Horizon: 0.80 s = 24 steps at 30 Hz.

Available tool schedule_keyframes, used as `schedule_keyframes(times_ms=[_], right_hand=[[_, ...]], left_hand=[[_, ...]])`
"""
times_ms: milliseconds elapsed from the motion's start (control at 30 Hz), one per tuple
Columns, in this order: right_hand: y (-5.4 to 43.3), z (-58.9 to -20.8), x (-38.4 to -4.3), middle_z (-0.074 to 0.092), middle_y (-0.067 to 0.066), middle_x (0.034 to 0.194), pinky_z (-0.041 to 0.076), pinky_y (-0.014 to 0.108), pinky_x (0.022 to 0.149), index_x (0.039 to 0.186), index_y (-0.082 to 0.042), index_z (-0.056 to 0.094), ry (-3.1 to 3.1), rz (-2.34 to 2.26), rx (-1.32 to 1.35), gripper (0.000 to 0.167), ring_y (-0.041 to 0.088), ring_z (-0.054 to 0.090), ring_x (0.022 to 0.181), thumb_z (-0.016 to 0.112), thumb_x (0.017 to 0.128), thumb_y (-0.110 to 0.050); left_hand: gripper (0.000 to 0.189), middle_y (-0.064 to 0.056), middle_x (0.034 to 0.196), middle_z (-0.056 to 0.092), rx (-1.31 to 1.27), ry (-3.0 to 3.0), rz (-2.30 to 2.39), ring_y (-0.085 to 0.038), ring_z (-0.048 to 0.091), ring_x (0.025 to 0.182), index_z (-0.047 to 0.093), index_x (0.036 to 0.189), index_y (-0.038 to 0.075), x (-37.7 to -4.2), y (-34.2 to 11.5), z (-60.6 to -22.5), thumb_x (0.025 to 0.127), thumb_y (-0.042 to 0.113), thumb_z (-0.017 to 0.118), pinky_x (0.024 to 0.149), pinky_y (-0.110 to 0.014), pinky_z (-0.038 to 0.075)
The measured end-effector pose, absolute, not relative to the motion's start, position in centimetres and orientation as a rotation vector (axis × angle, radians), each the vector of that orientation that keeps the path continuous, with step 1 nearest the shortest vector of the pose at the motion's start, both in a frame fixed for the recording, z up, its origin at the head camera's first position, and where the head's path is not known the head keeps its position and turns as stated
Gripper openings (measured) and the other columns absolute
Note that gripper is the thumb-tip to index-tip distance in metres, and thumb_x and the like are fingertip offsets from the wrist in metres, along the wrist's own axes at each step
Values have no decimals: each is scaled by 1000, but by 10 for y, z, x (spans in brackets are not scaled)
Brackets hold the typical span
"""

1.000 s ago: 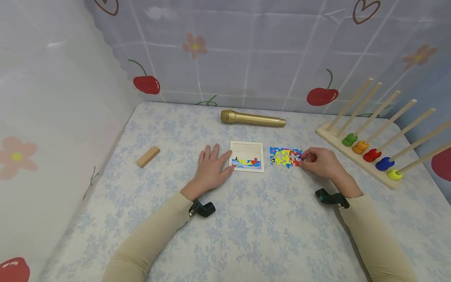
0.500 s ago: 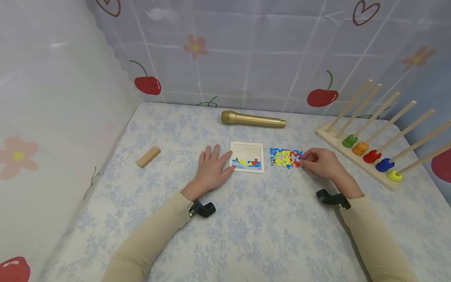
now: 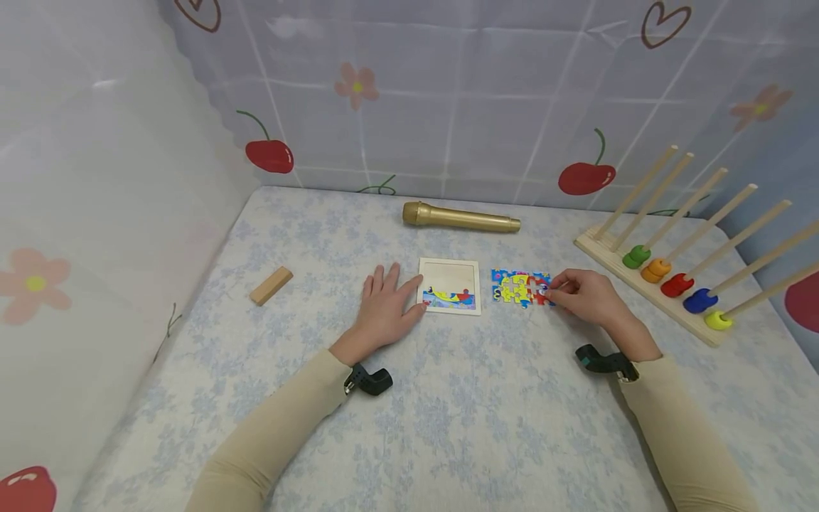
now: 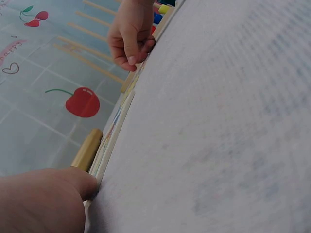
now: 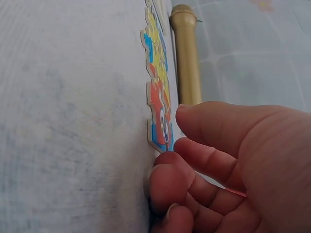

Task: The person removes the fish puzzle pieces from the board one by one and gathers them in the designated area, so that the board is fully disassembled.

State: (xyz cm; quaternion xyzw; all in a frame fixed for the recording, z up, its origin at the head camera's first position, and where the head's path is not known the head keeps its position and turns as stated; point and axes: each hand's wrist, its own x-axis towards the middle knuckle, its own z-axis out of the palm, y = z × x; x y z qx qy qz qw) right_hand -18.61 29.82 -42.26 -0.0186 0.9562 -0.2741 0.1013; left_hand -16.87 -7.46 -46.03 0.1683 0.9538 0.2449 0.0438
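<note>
In the head view my left hand (image 3: 384, 311) lies flat on the table with spread fingers, its thumb and index finger at the left edge of a white-framed puzzle tray (image 3: 478, 288). Pieces along the bottom of the tray form part of a picture; bare wood shows above them. To its right lies a joined block of jigsaw pieces (image 3: 514, 288), blue, yellow and red. My right hand (image 3: 587, 295) is at the block's right end, fingers loosely bent. In the right wrist view the fingertips (image 5: 167, 182) are right at the block's corner, with nothing between thumb and index finger.
A gold microphone (image 3: 470, 217) lies behind the tray. At the right stands a wooden peg rack (image 3: 646, 284) with tall rods and coloured beads. A small wooden block (image 3: 271, 286) lies on the left. A patterned curtain (image 3: 448, 107) hangs behind the table.
Hardly anything differs: the right hand's fingers shift slightly at the right end of the jigsaw block. The left hand and the tray stay in place.
</note>
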Motion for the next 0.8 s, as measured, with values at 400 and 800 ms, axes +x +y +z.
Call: schedule_keyframes(times_ms=[400, 800], right_hand=[[238, -401, -195, 66, 10, 81, 43, 29, 57, 105, 0, 70, 2839, -804, -391, 21, 18, 53, 66, 70, 93, -17], [144, -398, -207, 72, 17, 105, 56, 36, 73, 125, 0, 68, 2706, -787, -693, 34, 23, 69, 77, 70, 93, -9]], left_hand=[[58, -22, 170, 15, 497, 2889, 740, -48, 1, 158, 42, 158, 23, -168, -75, -458, 104, 42, 51, 126, -63, 6], [57, -25, 169, 18, 510, 2905, 733, -50, 4, 157, 44, 156, 22, -170, -75, -459, 104, 43, 51, 125, -65, 8]])
